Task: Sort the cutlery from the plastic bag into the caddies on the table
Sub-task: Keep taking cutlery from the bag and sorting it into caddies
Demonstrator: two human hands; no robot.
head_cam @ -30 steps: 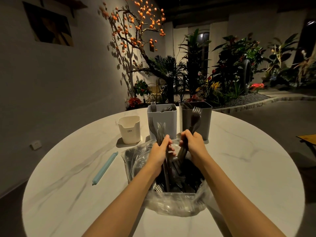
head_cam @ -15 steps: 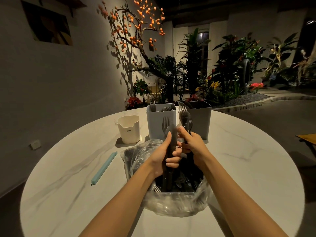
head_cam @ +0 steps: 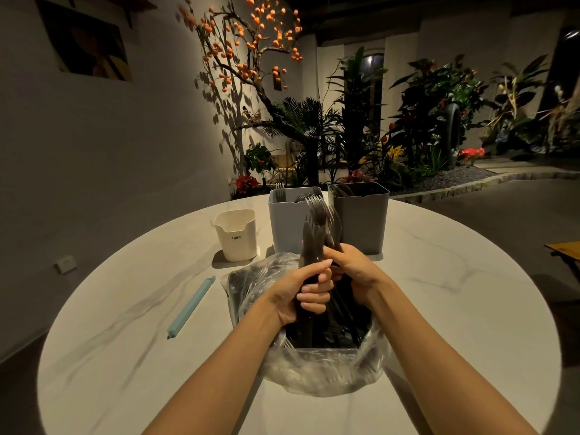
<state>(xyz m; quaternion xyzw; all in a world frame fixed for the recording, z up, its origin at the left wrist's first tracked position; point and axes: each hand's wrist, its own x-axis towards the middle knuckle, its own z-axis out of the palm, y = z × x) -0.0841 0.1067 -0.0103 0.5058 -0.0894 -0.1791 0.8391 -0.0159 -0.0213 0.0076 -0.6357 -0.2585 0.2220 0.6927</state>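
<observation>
A clear plastic bag (head_cam: 317,376) full of dark cutlery sits at the table's near middle. Above its mouth my left hand (head_cam: 301,293) grips a bundle of forks (head_cam: 315,233) by the handles, tines up. My right hand (head_cam: 354,271) holds the same bundle from the right, pressed against my left hand. Behind the bag stand a light grey caddy (head_cam: 287,227) with forks in it and a dark grey caddy (head_cam: 364,224) with cutlery. A small cream caddy (head_cam: 237,235) stands to the left.
A light blue bag clip (head_cam: 191,307) lies on the round white marble table (head_cam: 455,309) left of the bag. Beyond the table's far edge are plants and a tree with orange fruit against the wall.
My two hands, each holding forks apart, have come together over the bag. The forks are now one upright bundle in front of the caddies.
</observation>
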